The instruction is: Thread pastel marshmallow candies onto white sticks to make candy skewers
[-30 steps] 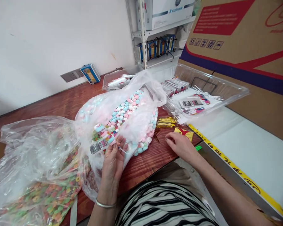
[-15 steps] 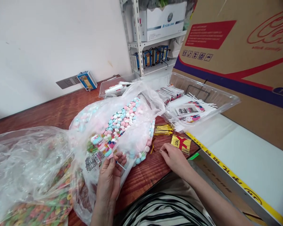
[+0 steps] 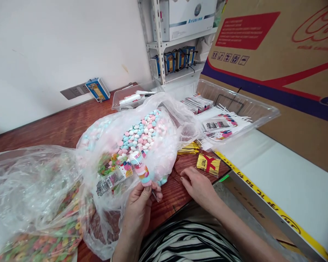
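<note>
My left hand (image 3: 144, 200) pinches the lower end of a small clear packet of stacked candies on a white stick (image 3: 140, 169); pink, blue and white pieces show through its printed wrap. Behind it lies a big open plastic bag of pink, blue and white candies (image 3: 144, 134). A flat printed packet (image 3: 110, 183) rests on that bag, beside colourful ring candies (image 3: 110, 163). Low over the wooden table (image 3: 169, 198), my right hand (image 3: 198, 185) has its fingers curled together; whatever is between the fingertips is too small to make out. Near it are loose gold twist ties (image 3: 190, 148) and a bundled twist-tie pack (image 3: 207, 165).
At left sprawls another clear bag of ring candies (image 3: 43, 243). A clear tray (image 3: 262, 112) holds printed packets and white sticks; a smaller tray (image 3: 117, 105) stands behind. A large cardboard box (image 3: 262, 72) rises at right. The table edge is close to my body.
My left hand has moved right and turned the candy packet more upright. My right hand has shifted slightly left and down, close to where a loose gold tie lay. The view has tilted slightly.
</note>
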A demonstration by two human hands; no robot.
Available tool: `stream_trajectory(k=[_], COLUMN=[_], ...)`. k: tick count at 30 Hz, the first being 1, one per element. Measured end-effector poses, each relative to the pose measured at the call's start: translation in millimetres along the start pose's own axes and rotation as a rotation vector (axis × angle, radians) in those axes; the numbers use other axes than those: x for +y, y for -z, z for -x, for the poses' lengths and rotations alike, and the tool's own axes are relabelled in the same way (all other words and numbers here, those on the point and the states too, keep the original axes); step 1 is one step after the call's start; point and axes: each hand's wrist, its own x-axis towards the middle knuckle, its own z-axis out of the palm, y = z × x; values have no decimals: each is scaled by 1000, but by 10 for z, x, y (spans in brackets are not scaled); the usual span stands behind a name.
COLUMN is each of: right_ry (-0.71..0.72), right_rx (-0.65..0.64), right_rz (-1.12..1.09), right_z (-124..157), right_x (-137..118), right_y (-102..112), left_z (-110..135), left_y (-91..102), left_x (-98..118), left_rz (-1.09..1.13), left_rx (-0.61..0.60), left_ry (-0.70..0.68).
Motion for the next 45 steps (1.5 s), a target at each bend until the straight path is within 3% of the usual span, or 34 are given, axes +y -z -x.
stream_trajectory(k=[11, 16, 20, 23, 26, 29, 32, 36, 39, 42, 45], right_ry=[178, 278, 332, 294, 142, -24, -104, -86, -50, -61, -95], right_rx=[22, 189, 407, 379, 274, 206, 200, 249, 340, 409, 417], right_rz=[47, -33, -269, -466, -617, -797, -932, -886, -763, -692, -705], right_z=[-226, -102, 79, 186, 192, 132, 151, 398, 586, 613, 499], right_x=[17, 97, -18, -263, -483, -552, -520, -499, -535, -578, -591], right_y=[-132, 61, 294, 372, 306, 228, 287, 539, 698, 760, 755], left_z=[-13, -83, -144, -190, -223, -205, -104, 113, 220, 223, 171], left_y=[18, 12, -167, -348, -478, -546, -614, -758, -863, -941, -993], left_x=[-80, -44, 32, 38, -22, -92, -94, 30, 140, 190, 170], left_rz=[-110, -478, -834, -1019, -1144, -1218, -1258, -1154, -1146, -1208, -1264], left_rx=[56, 74, 94, 20, -70, -72, -57, -184, -247, -197, -96], left_ry=[47, -2, -78, -227, -345, -391, -419, -452, -609, -796, -891])
